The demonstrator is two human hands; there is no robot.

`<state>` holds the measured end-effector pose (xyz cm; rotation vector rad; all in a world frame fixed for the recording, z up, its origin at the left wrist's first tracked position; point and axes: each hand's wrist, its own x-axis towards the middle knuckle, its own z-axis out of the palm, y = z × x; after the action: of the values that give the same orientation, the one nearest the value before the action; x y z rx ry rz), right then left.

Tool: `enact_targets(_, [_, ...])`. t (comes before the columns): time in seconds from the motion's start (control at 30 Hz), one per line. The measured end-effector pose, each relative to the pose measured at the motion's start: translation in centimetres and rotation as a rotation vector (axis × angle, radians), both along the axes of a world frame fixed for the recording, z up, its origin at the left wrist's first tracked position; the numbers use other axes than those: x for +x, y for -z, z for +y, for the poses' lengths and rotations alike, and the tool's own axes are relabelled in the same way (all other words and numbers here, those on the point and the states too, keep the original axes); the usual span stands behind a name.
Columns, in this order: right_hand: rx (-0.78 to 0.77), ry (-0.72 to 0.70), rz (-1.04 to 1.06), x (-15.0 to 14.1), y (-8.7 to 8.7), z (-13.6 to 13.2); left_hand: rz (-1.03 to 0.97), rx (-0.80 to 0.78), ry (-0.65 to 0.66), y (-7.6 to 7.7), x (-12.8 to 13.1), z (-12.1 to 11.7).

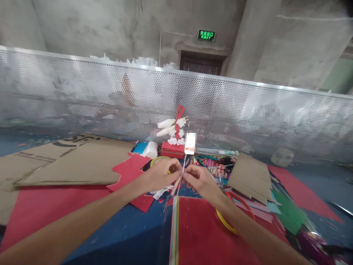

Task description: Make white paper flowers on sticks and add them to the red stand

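My left hand [165, 173] and my right hand [200, 178] meet in front of me, fingers pinched close together. Between their fingertips runs a thin white strip [184, 164], which looks like narrow or twisted paper; its exact kind is unclear. Below the hands lie white paper scraps [161, 192] and a stack of coloured sheets with red on top [204, 230]. Behind them, white paper flowers on a red looped stem [179, 114] rise over a red box [172, 149], beside a blurred-out white card [190, 142].
Flattened cardboard [82, 162] and red paper [132, 167] lie left. A white roll [151, 149] and yellow ring [158, 159] sit behind my left hand. Right are smaller cardboard [250, 178], a red ring [246, 203] and green sheet [289, 211]. A perforated metal panel [226, 106] stands behind.
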<state>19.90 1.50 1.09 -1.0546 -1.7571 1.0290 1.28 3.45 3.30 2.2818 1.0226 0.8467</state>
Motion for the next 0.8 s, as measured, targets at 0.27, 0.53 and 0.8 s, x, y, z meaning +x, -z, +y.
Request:
enact_targets(0.27, [0.028, 0.004, -0.001, -0.05, 0.35, 0.13, 0.034, 0.036, -0.015, 0.11, -0.02, -0.08])
enact_targets(0.53, [0.036, 0.015, -0.009, -0.10, 0.54, 0.26, 0.035, 0.043, -0.048, 0.25, -0.01, -0.19])
enact_targets(0.8, [0.034, 0.026, -0.010, 0.06, 0.26, 0.13, -0.013, -0.053, -0.005, 0.30, 0.03, 0.09])
